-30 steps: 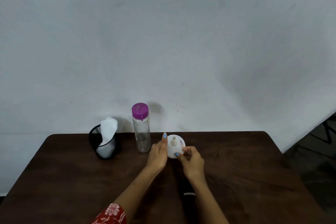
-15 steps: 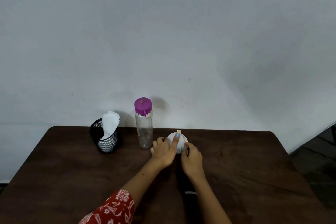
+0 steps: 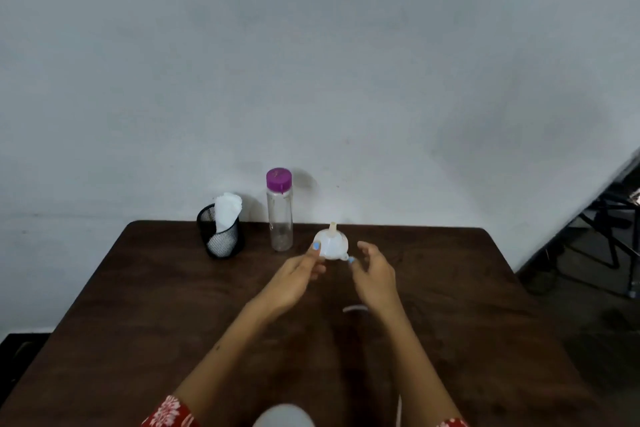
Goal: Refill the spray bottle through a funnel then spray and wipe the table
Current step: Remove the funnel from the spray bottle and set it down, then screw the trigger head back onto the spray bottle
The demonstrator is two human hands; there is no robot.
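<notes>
Early stage — left hand [image 3: 294, 279] pinches the white funnel [image 3: 330, 244], spout up, beside the purple-capped bottle [image 3: 280, 209]. Right hand [image 3: 375, 270] open, empty. Refill, spray, wipe — all 3 pending, I'd judge.

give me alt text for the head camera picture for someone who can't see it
A person's left hand holds a white funnel, spout up, over a dark wooden table, the right hand open beside it. Behind stand a clear bottle with a purple cap and a black mesh cup holding white tissue.
</notes>
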